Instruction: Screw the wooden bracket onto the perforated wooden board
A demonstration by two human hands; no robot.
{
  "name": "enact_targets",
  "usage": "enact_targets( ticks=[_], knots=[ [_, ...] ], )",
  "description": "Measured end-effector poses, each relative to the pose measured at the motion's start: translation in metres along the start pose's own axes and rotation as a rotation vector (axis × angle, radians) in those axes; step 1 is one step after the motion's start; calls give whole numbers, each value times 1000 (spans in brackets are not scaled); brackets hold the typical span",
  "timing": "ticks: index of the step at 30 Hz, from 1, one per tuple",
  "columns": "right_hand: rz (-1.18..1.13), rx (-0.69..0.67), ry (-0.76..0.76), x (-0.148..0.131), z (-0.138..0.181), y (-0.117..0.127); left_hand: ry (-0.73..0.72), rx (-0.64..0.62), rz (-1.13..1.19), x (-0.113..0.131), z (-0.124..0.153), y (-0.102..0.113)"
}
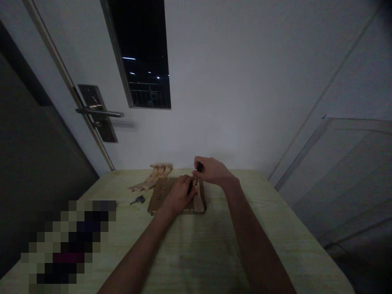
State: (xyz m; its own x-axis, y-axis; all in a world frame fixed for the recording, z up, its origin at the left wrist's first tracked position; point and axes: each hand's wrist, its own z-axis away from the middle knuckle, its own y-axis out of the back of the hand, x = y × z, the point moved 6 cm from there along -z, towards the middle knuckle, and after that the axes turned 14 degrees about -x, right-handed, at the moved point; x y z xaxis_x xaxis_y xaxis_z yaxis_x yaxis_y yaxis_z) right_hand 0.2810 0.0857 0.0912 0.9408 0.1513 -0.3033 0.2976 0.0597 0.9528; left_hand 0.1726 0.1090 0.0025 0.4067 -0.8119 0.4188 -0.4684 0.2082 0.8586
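Note:
A flat wooden board (159, 195) with small holes lies on the pale table (196, 253) near its far edge. A lighter wooden piece (199, 201) stands on the board's right side. My left hand (181, 195) rests on the board, fingers curled against that piece. My right hand (211, 170) is closed round a small dark-handled tool (199, 167), held upright with its tip down at the wooden piece.
Several curved light wooden pieces (153, 178) lie beyond the board at the left. A small dark object (138, 199) lies left of the board. A blurred patch covers the table's near left. A door with a metal handle (99, 112) and a dark window stand behind.

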Motion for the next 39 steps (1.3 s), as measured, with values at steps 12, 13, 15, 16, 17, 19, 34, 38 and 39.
enact_targets(
  ticks=[12,13,15,16,17,19,34,38,39],
  knots=[
    [-105,-38,123,-3,-3,-2,7,-8,-2,3,0,2],
    [-116,-39,127,-3,-3,-3,6,-6,-3,2,0,2],
    [-131,-32,136,-4,-4,-3,1,-1,-3,2,0,1],
    [-132,-25,136,-4,-5,-2,-3,0,-1,2,0,1],
    [-128,-15,135,-4,-5,-2,-5,1,2,2,0,1],
    [-107,10,121,-3,-5,0,-7,2,10,2,0,1],
    [-120,34,107,1,-8,-3,-8,4,9,-2,-1,-2],
    [-141,19,252,-9,-9,-2,-3,-1,7,0,-1,-1],
    [-137,21,263,-10,-9,-1,3,-8,5,0,-1,-1]
  ],
)
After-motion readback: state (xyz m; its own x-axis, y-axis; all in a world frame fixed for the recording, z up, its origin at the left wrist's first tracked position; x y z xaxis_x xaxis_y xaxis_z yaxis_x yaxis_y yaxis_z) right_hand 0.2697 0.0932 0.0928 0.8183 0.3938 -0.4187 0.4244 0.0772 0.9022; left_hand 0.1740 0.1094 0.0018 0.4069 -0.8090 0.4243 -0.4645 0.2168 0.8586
